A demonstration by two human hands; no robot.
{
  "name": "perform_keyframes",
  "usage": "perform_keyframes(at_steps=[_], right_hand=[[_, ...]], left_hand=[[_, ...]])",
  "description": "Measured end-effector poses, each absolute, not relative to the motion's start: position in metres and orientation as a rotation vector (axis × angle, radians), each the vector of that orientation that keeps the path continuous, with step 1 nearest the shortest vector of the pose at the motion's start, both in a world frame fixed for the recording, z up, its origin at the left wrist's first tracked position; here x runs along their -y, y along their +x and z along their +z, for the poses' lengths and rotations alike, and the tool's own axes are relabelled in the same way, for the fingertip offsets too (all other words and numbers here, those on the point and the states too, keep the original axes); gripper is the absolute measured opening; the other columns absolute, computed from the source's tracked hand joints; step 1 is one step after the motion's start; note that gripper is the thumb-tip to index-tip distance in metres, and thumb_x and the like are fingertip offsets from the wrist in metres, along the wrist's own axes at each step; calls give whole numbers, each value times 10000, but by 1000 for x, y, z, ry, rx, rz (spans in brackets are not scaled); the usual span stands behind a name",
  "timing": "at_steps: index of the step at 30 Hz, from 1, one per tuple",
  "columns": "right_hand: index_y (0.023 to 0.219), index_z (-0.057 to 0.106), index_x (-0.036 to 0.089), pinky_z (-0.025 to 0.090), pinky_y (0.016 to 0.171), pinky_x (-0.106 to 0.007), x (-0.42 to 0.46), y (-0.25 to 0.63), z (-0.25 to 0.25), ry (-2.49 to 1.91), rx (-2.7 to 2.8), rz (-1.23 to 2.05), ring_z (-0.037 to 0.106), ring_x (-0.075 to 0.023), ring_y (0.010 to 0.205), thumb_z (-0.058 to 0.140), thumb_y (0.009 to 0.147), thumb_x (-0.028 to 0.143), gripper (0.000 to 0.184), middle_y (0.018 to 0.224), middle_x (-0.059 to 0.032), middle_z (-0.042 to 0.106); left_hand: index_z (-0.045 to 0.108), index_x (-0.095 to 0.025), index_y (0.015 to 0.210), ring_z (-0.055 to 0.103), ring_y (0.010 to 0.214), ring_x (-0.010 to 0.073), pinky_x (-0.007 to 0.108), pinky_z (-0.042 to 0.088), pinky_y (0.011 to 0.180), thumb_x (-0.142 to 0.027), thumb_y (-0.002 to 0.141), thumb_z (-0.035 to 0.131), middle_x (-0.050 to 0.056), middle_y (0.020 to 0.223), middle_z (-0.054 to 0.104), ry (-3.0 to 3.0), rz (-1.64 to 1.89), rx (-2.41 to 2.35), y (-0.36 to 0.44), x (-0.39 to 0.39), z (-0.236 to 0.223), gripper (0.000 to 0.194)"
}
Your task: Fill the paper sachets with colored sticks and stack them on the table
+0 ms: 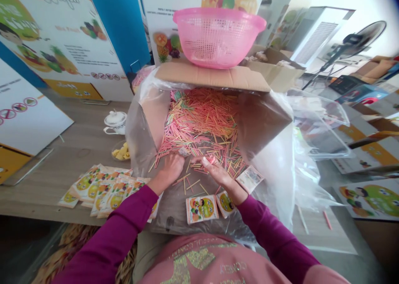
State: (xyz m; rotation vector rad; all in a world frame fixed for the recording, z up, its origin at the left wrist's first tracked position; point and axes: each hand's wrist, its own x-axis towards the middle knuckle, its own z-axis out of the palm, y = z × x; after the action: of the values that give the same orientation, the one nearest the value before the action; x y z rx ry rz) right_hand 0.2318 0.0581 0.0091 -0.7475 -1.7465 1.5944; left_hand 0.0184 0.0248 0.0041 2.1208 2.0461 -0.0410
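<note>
Sticks (202,113), plenty of them, remain loose far in; packets (114,194) overlap at left. Right hand (218,174) clasps a few sticks; left hand (173,167) curls, hold unclear.

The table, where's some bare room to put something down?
Bare tabletop shows between the leftmost box and the white lidded pot, and left of the piled packets. It's crowded around the left hand and right hand, among the colored sticks.

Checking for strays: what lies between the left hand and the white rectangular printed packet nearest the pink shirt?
Thin pink and yellow sticks, in the head view.
</note>
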Motion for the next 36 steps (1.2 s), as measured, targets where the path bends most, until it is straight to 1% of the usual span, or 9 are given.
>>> perform_keyframes(at_steps=[6, 10, 13, 18, 21, 23, 27, 32, 36], right_hand=[[1027, 859, 240, 529, 1131, -464, -54, 231, 15, -689, 1718, 1577, 735, -291, 1178, 518, 995, 865, 713, 1133, -102, 819], [1033, 859, 243, 544, 1075, -446, -53, 231, 9, -759, 1669, 1557, 739, -281, 1112, 531, 991, 858, 698, 1103, -97, 821], [1047, 862, 259, 550, 1024, -429, -50, 230, 2, -849, 1647, 1533, 722, -277, 1112, 512, 994, 862, 700, 1114, -90, 821], [1015, 863, 243, 558, 861, -387, -53, 228, -12, -937, 1558, 1553, 729, -262, 1008, 490, 976, 891, 748, 1076, -105, 827], [1014, 860, 232, 561, 844, -382, -54, 227, -16, -966, 1535, 1547, 732, -262, 1011, 491, 977, 886, 752, 1095, -114, 827], [1030, 859, 235, 564, 895, -395, -52, 226, -16, -973, 1554, 1529, 732, -259, 1028, 487, 989, 874, 740, 1114, -109, 827], [1007, 859, 236, 547, 1000, -412, -50, 226, -11, -918, 1596, 1541, 742, -271, 1076, 490, 974, 900, 761, 1086, -103, 834], [990, 868, 247, 557, 880, -376, -51, 228, -3, -926, 1580, 1556, 743, -261, 1006, 502, 955, 921, 768, 1057, -100, 840], [967, 866, 242, 547, 845, -369, -51, 228, -4, -911, 1561, 1567, 735, -262, 1002, 503, 955, 917, 767, 1033, -96, 837]], left_hand=[[825, -161, 905, 721, 857, 197, 279, 516, 785, -221, 983, 600, 89, 908, 810, 1867, 144, -2139, 0, -23, 7, 246], [762, -177, 757, 633, 733, 171, 268, 468, 700, -276, 882, 735, 15, 727, 720, 1744, 316, -2105, -5, -21, 0, 162], [718, -181, 721, 622, 740, 172, 282, 494, 738, -280, 878, 739, 12, 731, 696, 1742, 429, -2097, -6, -20, -3, 187], [788, -158, 1035, 689, 1138, 281, 376, 523, 1049, -152, 928, 667, 142, 1107, 786, 2160, 249, -2038, -2, -14, 6, 162], [742, -130, 1312, 674, 1276, 349, 423, 526, 1086, -194, 962, 696, 215, 1297, 757, 2219, -47, -2003, 6, -11, 16, 359], [740, -118, 1335, 687, 1279, 365, 428, 534, 1072, -218, 997, 669, 238, 1310, 755, 2191, -162, -2015, 12, -11, 22, 360], [806, -94, 1203, 729, 1200, 373, 416, 549, 998, -269, 1001, 668, 256, 1228, 783, 2114, -219, -2042, 14, -16, 30, 301], [839, -147, 1011, 746, 986, 267, 343, 533, 894, -91, 947, 555, 145, 1022, 815, 1969, 100, -2085, 0, -22, 29, 297], [815, -171, 839, 708, 1021, 264, 355, 517, 970, -62, 912, 574, 115, 956, 800, 2061, 284, -2074, -8, -20, 18, 274]])
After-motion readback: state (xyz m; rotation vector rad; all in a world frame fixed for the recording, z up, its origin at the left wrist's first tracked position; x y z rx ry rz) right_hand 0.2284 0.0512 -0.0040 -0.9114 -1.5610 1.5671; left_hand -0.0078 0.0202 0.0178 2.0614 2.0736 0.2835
